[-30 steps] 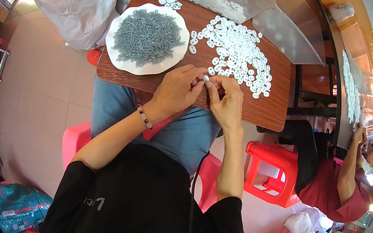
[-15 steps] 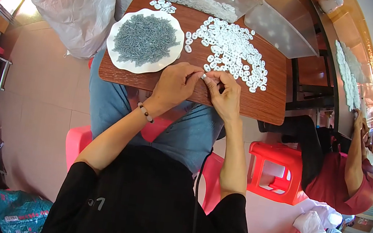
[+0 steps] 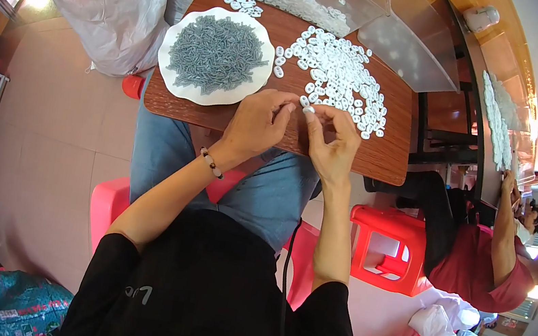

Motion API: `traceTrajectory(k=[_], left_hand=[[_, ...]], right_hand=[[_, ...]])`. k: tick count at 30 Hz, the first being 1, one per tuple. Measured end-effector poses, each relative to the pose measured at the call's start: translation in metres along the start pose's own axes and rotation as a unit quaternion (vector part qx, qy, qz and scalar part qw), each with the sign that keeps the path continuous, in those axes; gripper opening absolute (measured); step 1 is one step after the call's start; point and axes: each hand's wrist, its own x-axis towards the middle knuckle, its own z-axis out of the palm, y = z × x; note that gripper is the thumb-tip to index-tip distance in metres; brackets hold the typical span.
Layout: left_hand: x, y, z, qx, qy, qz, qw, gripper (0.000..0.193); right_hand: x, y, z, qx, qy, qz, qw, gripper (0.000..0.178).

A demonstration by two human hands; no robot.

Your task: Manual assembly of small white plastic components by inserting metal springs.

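My left hand (image 3: 253, 126) hovers over the front edge of the brown table (image 3: 381, 153), thumb and forefinger drawn together. Anything between those fingertips is too small to make out. A small white oval piece (image 3: 309, 110) is pinched between the thumb and forefinger of my right hand (image 3: 335, 148), a short gap from the left fingertips. Just beyond the right fingers spreads a loose pile of white oval pieces (image 3: 341, 68), each with two dark spots. To the left, a scalloped white plate (image 3: 165, 72) holds a heap of small grey pegs (image 3: 216, 54).
A clear bin (image 3: 368, 3) of white pieces stands at the table's far edge. Several white ovals (image 3: 242, 5) lie behind the plate. A big plastic bag (image 3: 110, 1) is at the left. On the right are a red stool (image 3: 388, 250) and a seated person (image 3: 482, 267).
My fingertips, close together before, have drawn apart. The right hand has shifted slightly right with the white oval piece. The whole view has shifted slightly.
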Motion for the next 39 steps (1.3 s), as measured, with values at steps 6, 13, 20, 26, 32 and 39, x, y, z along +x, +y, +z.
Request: traceTrajectory(k=[6,13,20,26,32,39], left_hand=[[0.002,0.004,-0.003,0.023,0.013,0.027,0.999,0.015],[0.0,-0.002,-0.001,0.037,0.012,0.051,0.998,0.014],[0.001,0.003,-0.002,0.045,0.005,0.041,0.998,0.015],[0.001,0.008,-0.004,0.039,-0.017,0.036,0.998,0.015],[-0.001,0.003,-0.002,0.011,-0.046,0.04,0.998,0.012],[-0.001,0.004,-0.003,-0.012,-0.047,-0.004,0.999,0.013]], right_hand=[[0.003,0.005,0.0,-0.041,0.06,-0.031,0.997,0.007],[0.005,0.009,0.0,-0.16,-0.009,-0.085,0.983,0.008],[0.002,0.012,0.003,-0.106,0.006,-0.057,0.993,0.012],[0.0,0.016,0.002,0.073,-0.042,0.113,0.99,0.013],[-0.001,0.007,-0.003,0.239,-0.091,0.203,0.945,0.017],[-0.004,0.016,-0.003,0.167,-0.063,0.153,0.972,0.019]])
